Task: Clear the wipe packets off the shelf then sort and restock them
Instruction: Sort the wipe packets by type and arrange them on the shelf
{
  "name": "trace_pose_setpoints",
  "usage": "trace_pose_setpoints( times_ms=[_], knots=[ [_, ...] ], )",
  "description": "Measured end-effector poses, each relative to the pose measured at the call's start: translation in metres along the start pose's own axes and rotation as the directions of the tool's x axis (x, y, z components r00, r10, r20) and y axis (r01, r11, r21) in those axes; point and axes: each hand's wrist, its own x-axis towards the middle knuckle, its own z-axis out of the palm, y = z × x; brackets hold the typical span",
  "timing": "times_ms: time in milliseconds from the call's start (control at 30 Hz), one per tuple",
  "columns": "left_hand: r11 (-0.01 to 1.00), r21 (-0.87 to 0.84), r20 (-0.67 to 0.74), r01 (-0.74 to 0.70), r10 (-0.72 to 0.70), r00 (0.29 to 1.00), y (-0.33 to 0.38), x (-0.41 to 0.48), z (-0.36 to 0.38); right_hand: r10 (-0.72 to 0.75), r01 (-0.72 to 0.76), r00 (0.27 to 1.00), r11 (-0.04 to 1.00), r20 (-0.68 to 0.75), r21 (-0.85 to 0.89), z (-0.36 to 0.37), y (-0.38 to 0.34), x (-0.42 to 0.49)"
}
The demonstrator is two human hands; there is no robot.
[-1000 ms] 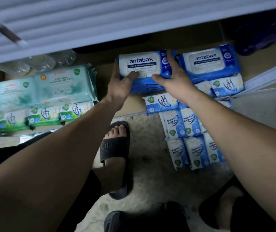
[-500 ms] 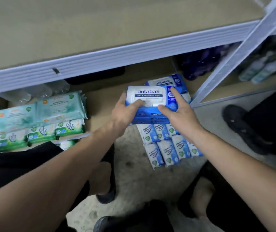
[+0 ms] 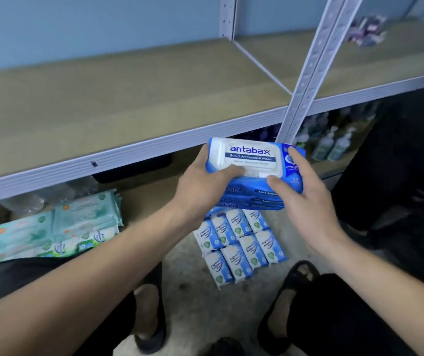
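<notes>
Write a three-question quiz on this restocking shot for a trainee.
1. True or false: the left hand and right hand both hold the stack of blue packs.
2. Where do the small blue packets lie? A: on the floor. B: on the upper shelf. C: in a box.
3. Fill in: the brand printed on the top pack is ____.
Key: 1 true; 2 A; 3 antabax.

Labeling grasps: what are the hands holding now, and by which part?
Both hold a stack of blue antabax wipe packs: left hand grips its left end, thumb on the top lid; right hand grips its right end.
</notes>
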Motion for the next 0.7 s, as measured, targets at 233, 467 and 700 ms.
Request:
trace_pose_setpoints(
  times_ms=[233,467,700],
  knots=[
    [0.947,0.125,-0.082,-0.297,0.309,0.948,0.065,0.014,-0.019,-0.215,0.214,0.975,0.976,-0.046,-0.023,-0.004,-0.049,0.037],
    [0.911,0.052,-0.162,-0.41,0.413,0.896,0.088,0.055,-0.039,-0.339,0.339,0.941,0.941,0.007,-0.003,0.01,-0.093,0.097],
    [0.919,0.087,-0.181,-0.383,0.393,0.902,0.089,0.09,-0.063,-0.354,0.349,0.931,0.935,0.087,0.065,0.03,-0.093,0.133]
  ],
)
